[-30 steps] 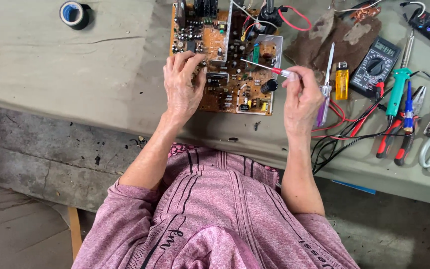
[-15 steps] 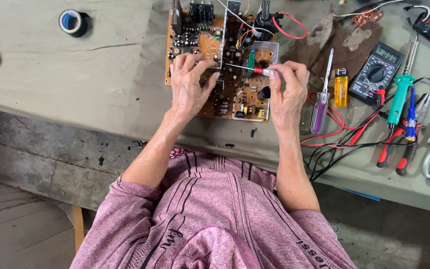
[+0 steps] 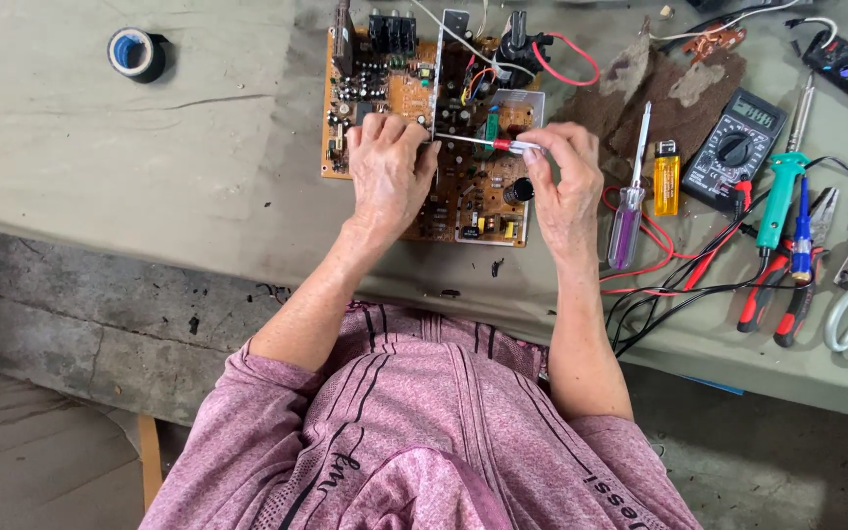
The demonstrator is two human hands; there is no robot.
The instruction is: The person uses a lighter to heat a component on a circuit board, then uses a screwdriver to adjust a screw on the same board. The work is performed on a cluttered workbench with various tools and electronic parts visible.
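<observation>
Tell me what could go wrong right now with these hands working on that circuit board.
The right hand holds a small red-handled screwdriver whose thin metal shaft lies across the circuit board; a slip might bridge or scratch components.

The left hand rests directly on the board, so it could press on parts or catch sharp leads.

Red and black test leads lie tangled beside the right forearm; a snag could drag the multimeter.
</observation>
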